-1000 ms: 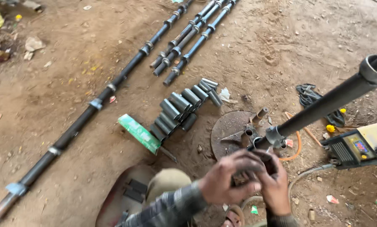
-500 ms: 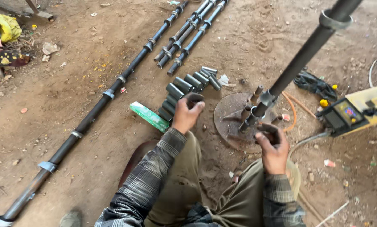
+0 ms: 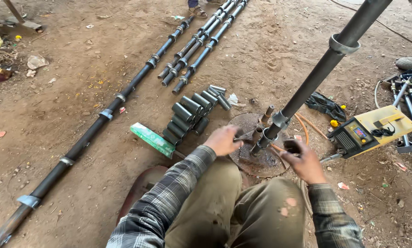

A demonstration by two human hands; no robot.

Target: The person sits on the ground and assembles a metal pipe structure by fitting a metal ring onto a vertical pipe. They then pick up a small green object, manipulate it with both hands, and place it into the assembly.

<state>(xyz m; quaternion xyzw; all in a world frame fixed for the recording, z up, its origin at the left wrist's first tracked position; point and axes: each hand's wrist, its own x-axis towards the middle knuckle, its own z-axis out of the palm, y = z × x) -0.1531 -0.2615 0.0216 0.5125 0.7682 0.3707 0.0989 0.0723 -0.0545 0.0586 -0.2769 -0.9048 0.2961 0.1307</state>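
Pipe [image 3: 316,76] slanting up to upper right from round plate [image 3: 242,123], left hand [image 3: 223,140] gripping its base, right hand [image 3: 304,160] clutching dark piece [image 3: 291,146]

Just past your left fingertips the long dark pipe [image 3: 317,76] stands tilted — foot on the rusty round plate [image 3: 247,159], a grey ring collar up its shaft. Your right fingers wrap a short dark sleeve [image 3: 292,146] — beside the pipe's foot.

You sit on dirt ground [image 3: 77,92]. Long pipe [image 3: 95,121] crosses left of frame; pipe bundle [image 3: 201,43] top centre; short tubes [image 3: 192,112] centre; yellow welder [image 3: 371,131] right.
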